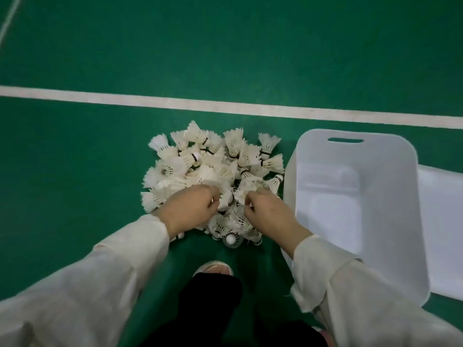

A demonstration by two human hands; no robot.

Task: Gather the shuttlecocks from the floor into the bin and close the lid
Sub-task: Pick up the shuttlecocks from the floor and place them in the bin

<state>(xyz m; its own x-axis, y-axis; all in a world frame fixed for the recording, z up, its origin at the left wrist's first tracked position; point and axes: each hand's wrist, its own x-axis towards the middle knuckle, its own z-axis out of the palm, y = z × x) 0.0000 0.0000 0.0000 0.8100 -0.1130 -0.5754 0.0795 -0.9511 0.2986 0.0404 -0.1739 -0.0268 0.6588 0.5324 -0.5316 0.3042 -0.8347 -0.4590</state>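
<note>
Both hands, left hand (193, 209) and right hand (265, 211), I see clenched on shuttlecocks (213, 169) heaped on floor (100, 151). Bin (355, 196) just beside, empty, lid (443, 221) off. I judge first scoop; next lift handful over bin rim.

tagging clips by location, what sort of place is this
Most likely an indoor badminton court: a green sports floor with a painted white boundary line, and a heap of feather shuttlecocks beside an open white bin.
</note>
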